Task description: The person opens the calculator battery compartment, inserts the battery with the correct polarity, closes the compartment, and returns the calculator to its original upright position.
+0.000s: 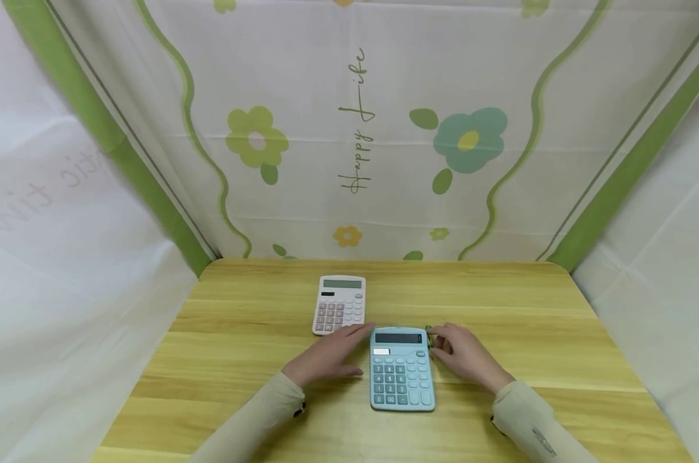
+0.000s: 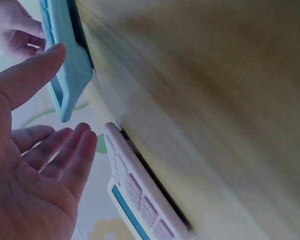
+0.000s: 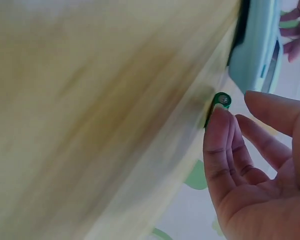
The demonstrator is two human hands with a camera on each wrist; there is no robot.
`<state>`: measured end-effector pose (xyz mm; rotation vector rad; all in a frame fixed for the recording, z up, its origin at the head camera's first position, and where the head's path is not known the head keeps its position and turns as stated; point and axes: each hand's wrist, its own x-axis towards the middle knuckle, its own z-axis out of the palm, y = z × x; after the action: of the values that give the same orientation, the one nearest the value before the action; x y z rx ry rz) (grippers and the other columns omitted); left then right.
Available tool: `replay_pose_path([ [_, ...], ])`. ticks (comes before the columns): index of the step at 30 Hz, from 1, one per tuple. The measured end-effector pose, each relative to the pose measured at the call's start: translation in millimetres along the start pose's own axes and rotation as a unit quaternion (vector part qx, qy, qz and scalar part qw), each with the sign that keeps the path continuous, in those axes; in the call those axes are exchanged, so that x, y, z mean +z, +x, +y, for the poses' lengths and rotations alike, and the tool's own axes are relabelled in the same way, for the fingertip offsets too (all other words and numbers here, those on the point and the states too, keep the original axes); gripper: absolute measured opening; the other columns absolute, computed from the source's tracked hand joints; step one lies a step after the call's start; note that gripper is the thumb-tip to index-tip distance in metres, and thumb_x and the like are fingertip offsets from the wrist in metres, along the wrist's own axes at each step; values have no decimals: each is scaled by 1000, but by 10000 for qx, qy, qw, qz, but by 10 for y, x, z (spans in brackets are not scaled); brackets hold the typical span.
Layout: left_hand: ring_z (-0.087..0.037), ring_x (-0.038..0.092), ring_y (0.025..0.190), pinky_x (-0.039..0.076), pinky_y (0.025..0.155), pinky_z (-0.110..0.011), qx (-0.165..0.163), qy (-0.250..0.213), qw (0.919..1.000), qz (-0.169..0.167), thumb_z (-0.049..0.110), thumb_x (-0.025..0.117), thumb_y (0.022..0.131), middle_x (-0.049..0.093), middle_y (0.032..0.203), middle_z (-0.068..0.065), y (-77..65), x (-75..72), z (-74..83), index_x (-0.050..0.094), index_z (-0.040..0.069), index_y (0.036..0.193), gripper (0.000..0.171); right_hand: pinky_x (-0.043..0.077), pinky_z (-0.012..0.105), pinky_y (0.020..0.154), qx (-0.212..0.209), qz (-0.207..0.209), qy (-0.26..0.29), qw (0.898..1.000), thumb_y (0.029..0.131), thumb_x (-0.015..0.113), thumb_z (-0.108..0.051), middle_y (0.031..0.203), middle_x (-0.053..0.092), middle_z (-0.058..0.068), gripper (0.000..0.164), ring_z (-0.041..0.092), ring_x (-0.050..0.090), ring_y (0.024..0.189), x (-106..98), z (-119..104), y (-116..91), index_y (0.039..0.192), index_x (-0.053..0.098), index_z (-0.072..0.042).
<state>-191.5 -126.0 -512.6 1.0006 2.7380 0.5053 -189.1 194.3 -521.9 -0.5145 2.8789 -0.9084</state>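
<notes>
A light blue calculator (image 1: pixel 402 370) lies face up on the wooden table, its dark display at the far end. My left hand (image 1: pixel 328 354) is at its left side, fingers extended and thumb apart from them; in the left wrist view the palm holds nothing. On the calculator's other side is my right hand (image 1: pixel 467 355), with its fingers bent loosely. A small green battery (image 3: pixel 223 100) lies beside the calculator, and a fingertip of the right hand touches or nearly touches it. The thumb stands apart from the battery. In the head view the fingers partly cover it.
Behind my left hand a pink calculator (image 1: pixel 340 302) lies face up, its lower edge partly covered by the fingers. The wooden table (image 1: pixel 239 308) ends at a flower-printed cloth (image 1: pixel 303 83) at the back. More cloth hangs at both sides.
</notes>
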Motion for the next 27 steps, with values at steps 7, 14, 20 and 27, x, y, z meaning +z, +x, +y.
replay_pose_path([
  [7, -26, 33, 155, 31, 126, -44, -374, -840, 9957, -80, 47, 91, 75, 27, 171, -8, -188, 101, 34, 13, 11, 168, 126, 53, 22, 65, 149, -196, 626, 9977, 97, 71, -10, 91, 67, -3, 33, 6, 60, 75, -27, -16, -121, 129, 69, -4],
  [14, -27, 35, 154, 31, 126, -41, -433, -1047, 9934, -172, 48, 96, 66, 28, 170, -13, -229, 201, 186, 5, 5, 167, 142, 57, 26, 59, 251, -746, 1502, 9855, 99, 69, -12, 93, 71, 4, 44, 15, 66, 72, 31, -33, -235, 138, 58, 7],
  [20, -28, 43, 149, 37, 123, -40, -411, -874, 9952, -173, 49, 97, 65, 37, 166, -15, -209, 264, 251, 8, 5, 167, 142, 60, 29, 62, 239, -1028, 1840, 9773, 100, 68, -15, 96, 70, 7, 55, 16, 69, 75, 64, -73, -262, 144, 48, 12],
  [27, -28, 43, 149, 38, 123, -40, -397, -869, 9954, -15, 50, 98, 63, 37, 166, -16, -197, 292, 270, 5, 6, 167, 146, 59, 26, 61, 263, -987, 1750, 9793, 100, 69, -16, 95, 69, 5, 56, 15, 69, 74, 79, -96, -273, 143, 48, 13],
])
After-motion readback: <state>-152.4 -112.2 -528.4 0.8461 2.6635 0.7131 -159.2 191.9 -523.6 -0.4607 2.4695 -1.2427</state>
